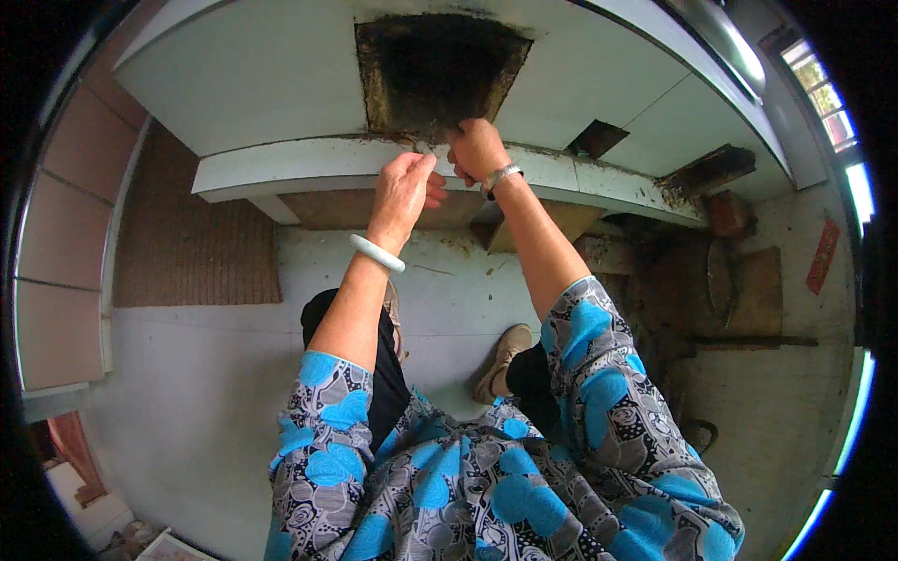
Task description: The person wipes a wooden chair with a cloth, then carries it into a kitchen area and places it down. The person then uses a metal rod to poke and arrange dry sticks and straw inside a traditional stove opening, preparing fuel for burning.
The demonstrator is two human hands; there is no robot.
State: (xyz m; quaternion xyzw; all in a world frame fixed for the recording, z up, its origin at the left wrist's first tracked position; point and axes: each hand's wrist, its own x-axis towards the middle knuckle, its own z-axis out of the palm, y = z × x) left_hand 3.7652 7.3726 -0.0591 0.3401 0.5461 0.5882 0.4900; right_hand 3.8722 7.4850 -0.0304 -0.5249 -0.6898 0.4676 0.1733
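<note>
A soot-blackened square stove opening is set in the white-tiled front of a masonry stove. Just below it runs a white-tiled ledge with crumbs and bits of dry debris along its back. My left hand, with a pale bangle on the wrist, is over the ledge, its thumb and forefinger close together. Beside it my right hand, wearing a metal-banded watch, is curled at the lower edge of the opening. Whatever the fingers of either hand may hold is too small or hidden to make out.
A brown ribbed mat lies on the grey floor at left. Under the ledge stands a cardboard-coloured box. Two smaller holes pierce the stove front; a brick sits by the right one. Dark clutter fills the right side.
</note>
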